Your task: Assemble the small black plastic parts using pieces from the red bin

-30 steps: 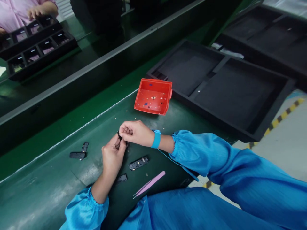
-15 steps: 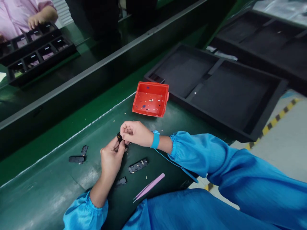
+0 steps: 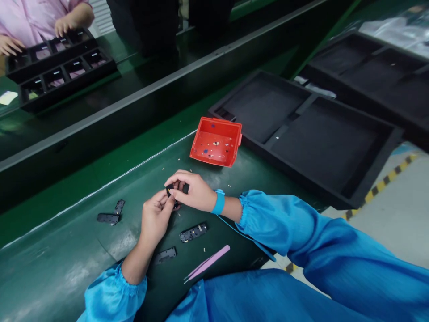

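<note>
Between my hands is a small black plastic part [image 3: 169, 189] with a yellowish spot, largely covered by fingers. My left hand [image 3: 156, 214] pinches it from below and the left. The thumb and fingers of my right hand [image 3: 194, 190] close on its upper right side; a blue wrist strap circles that wrist. Near my hands on the green bench lie a black part with pale contacts [image 3: 193, 232], a plain black part [image 3: 165, 255] and a pair of black pieces [image 3: 112, 214]. Pink tweezers [image 3: 209, 263] rest close to my lap.
A red bin [image 3: 216, 143] with small scraps stands beyond my hands. Large black divided trays [image 3: 321, 129] lie to the right. Across a raised rail [image 3: 161, 94], a person in pink has hands on a black compartment tray [image 3: 72, 85].
The fingers of my right hand have shifted over the black part, showing more of it. The whole view has moved slightly. The tweezers and loose parts stay put on the bench.
</note>
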{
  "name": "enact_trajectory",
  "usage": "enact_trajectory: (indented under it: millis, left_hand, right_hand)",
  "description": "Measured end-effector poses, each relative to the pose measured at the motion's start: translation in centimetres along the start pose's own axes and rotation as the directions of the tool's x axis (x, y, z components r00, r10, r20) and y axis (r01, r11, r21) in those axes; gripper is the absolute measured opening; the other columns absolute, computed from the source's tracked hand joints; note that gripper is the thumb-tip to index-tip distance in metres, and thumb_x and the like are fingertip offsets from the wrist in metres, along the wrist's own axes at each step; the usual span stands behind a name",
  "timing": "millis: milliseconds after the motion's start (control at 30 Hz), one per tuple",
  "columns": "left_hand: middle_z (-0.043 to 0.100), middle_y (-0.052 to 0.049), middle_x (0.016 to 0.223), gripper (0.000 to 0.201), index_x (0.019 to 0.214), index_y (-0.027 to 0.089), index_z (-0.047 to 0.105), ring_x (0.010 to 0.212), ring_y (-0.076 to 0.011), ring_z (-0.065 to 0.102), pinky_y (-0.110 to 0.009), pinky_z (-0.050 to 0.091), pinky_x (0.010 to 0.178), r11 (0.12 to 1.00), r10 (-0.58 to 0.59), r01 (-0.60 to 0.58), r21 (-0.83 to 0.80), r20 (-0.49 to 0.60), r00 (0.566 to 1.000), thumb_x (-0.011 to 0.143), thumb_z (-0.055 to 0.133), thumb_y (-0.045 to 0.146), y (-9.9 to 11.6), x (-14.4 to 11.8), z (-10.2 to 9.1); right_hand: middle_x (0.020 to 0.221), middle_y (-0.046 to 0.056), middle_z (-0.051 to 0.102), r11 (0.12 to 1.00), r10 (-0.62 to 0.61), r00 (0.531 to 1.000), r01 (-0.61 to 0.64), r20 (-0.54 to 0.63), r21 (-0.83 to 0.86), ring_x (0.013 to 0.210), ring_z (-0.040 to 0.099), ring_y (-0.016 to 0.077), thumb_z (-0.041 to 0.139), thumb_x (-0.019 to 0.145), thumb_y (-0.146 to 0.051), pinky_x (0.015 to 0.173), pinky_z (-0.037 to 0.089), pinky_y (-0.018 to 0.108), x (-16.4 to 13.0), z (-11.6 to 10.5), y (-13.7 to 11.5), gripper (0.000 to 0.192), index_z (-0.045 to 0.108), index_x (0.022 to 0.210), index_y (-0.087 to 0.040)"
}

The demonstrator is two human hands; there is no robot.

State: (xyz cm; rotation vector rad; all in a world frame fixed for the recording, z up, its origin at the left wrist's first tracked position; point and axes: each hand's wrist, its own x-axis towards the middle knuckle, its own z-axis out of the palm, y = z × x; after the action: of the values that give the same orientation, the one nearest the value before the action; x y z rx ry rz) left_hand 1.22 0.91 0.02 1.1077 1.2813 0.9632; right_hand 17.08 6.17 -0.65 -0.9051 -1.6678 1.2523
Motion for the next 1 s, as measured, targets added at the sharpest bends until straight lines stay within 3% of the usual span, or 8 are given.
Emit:
enact_trajectory:
  millis: [100,267,767,1000]
  left_hand:
    - [0.079,-0.002,0.092,0.034,0.11,0.018,0.076,0.078,-0.0162,0.073,-0.026,0.063,0.07,1.0,-0.02,0.021,-0.016,0.018,1.0,0.088,0.071,0.043,0.09,0.03,-0.08]
    - [0.079,-0.003,0.089,0.033,0.11,0.018,0.076,0.078,-0.017,0.074,-0.027,0.064,0.072,0.999,-0.045,0.046,-0.028,0.023,0.999,0.087,0.072,0.042,0.34,0.06,-0.16]
    - [0.075,-0.001,0.082,0.028,0.107,0.018,0.075,0.078,-0.0154,0.073,-0.027,0.064,0.074,0.999,-0.017,0.015,0.03,0.057,0.998,0.091,0.066,0.039,0.64,-0.29,-0.09]
    - [0.076,-0.004,0.088,0.031,0.107,0.017,0.072,0.082,-0.0192,0.075,-0.031,0.065,0.075,0.994,-0.048,0.058,-0.097,0.094,0.994,0.089,0.07,0.042,0.53,-0.13,0.03]
  right_hand:
    - [0.089,0.002,0.061,0.996,0.053,0.998,-0.055,0.041,0.072,0.065,0.06,0.0077,0.063,0.082,-0.015,0.061,0.054,0.022,0.14,-0.27,-0.04,0.012,0.07,0.092,-0.015]
    - [0.094,0.003,0.063,0.97,0.13,0.985,-0.149,0.109,0.194,0.06,0.061,0.0057,0.061,0.086,-0.018,0.055,0.057,0.019,0.25,-0.64,-0.26,0.015,0.073,0.095,-0.015]
    - [0.09,0.002,0.063,0.965,0.145,0.987,-0.155,0.064,0.21,0.057,0.06,0.0054,0.071,0.082,-0.025,0.05,0.056,0.018,0.13,-0.44,-0.11,0.013,0.074,0.09,-0.015]
    - [0.097,0.004,0.064,0.955,0.184,0.976,-0.206,0.119,0.215,0.063,0.062,0.0071,0.068,0.084,-0.022,0.051,0.058,0.018,0.24,-0.69,-0.31,0.015,0.074,0.095,-0.016]
